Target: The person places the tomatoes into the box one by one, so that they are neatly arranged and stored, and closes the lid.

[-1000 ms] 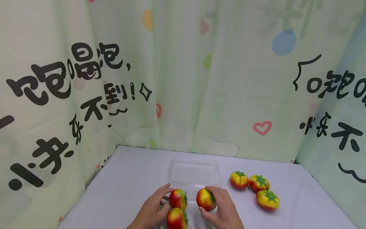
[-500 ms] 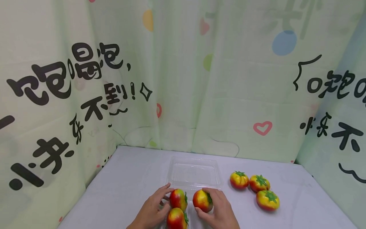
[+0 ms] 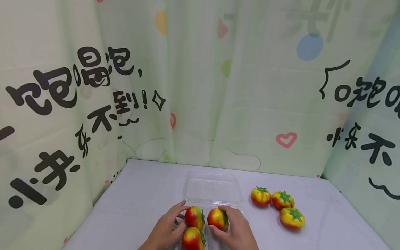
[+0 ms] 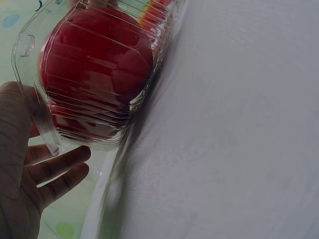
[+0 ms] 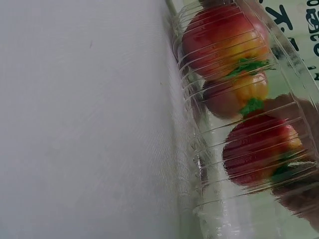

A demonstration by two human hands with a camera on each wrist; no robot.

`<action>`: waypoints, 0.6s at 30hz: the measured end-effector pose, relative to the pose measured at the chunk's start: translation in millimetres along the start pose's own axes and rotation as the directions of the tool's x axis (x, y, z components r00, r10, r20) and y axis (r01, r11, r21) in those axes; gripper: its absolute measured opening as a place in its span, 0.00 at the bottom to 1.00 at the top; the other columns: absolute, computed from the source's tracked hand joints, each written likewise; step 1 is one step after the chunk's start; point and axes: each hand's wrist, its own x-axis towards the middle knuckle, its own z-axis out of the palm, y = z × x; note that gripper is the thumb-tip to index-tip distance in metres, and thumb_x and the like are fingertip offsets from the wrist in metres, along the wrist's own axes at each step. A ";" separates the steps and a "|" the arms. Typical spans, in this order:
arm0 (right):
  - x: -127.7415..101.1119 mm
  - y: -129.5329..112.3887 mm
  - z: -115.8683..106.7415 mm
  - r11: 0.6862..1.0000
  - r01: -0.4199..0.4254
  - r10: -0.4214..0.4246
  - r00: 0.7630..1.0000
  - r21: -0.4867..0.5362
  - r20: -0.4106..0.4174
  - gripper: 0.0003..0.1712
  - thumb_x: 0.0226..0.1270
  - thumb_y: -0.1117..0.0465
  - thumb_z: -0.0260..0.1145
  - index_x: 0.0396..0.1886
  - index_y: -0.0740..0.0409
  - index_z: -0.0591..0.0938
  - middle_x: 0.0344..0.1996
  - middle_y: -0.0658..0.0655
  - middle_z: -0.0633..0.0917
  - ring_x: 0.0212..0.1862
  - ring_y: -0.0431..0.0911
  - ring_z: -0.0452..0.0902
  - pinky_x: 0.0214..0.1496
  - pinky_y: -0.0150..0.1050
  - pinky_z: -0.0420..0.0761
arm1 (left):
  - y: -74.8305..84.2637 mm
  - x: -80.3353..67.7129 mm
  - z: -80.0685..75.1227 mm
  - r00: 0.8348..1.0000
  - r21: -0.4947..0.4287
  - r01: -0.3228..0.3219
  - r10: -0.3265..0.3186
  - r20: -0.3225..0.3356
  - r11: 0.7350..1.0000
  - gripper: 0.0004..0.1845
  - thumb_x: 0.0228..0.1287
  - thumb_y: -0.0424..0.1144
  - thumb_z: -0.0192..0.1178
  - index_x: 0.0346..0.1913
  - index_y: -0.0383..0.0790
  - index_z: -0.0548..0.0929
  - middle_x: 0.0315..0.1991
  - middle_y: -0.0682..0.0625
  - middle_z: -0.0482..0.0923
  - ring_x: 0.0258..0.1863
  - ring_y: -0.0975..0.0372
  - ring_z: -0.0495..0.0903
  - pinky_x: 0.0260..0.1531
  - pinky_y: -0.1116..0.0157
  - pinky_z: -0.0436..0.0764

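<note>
My left fingers [image 3: 175, 210] spread beside two fruits [image 3: 194, 218], right fingers [image 3: 232, 212] pinching a third fruit [image 3: 216, 218] at the clear box [image 5: 214, 184], I should settle it softly, nudging neither.

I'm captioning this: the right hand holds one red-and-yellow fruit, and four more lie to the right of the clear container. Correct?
Not four: the head view shows three more fruits to the right of the clear container. The right hand does hold one red-and-yellow fruit.
</note>
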 end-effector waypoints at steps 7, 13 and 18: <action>3.1 -1.4 2.3 0.999 -0.050 0.050 0.998 0.005 0.032 0.42 0.46 0.34 0.71 0.56 0.55 0.76 0.45 0.54 0.81 0.41 0.47 0.74 0.48 0.51 0.81 | -1.3 -0.8 0.0 0.999 0.003 -0.041 0.041 -0.017 0.999 0.21 0.65 0.35 0.54 0.61 0.48 0.75 0.67 0.42 0.67 0.42 0.67 0.79 0.36 0.70 0.81; 3.5 -3.0 4.7 0.999 -0.052 0.052 0.998 -0.004 0.032 0.43 0.46 0.32 0.69 0.55 0.55 0.76 0.44 0.53 0.82 0.40 0.47 0.74 0.47 0.50 0.81 | 0.5 -1.0 -0.3 0.999 0.000 -0.030 0.030 -0.013 1.000 0.21 0.65 0.35 0.54 0.61 0.48 0.75 0.67 0.43 0.67 0.42 0.66 0.79 0.36 0.70 0.81; 4.5 -4.9 5.9 0.999 -0.046 0.046 0.999 -0.027 0.011 0.42 0.46 0.31 0.68 0.54 0.55 0.77 0.42 0.52 0.83 0.39 0.46 0.74 0.46 0.49 0.82 | 1.8 -1.4 -0.5 1.000 -0.003 -0.001 0.001 -0.005 1.000 0.22 0.65 0.36 0.54 0.62 0.49 0.74 0.67 0.44 0.67 0.43 0.66 0.78 0.37 0.71 0.81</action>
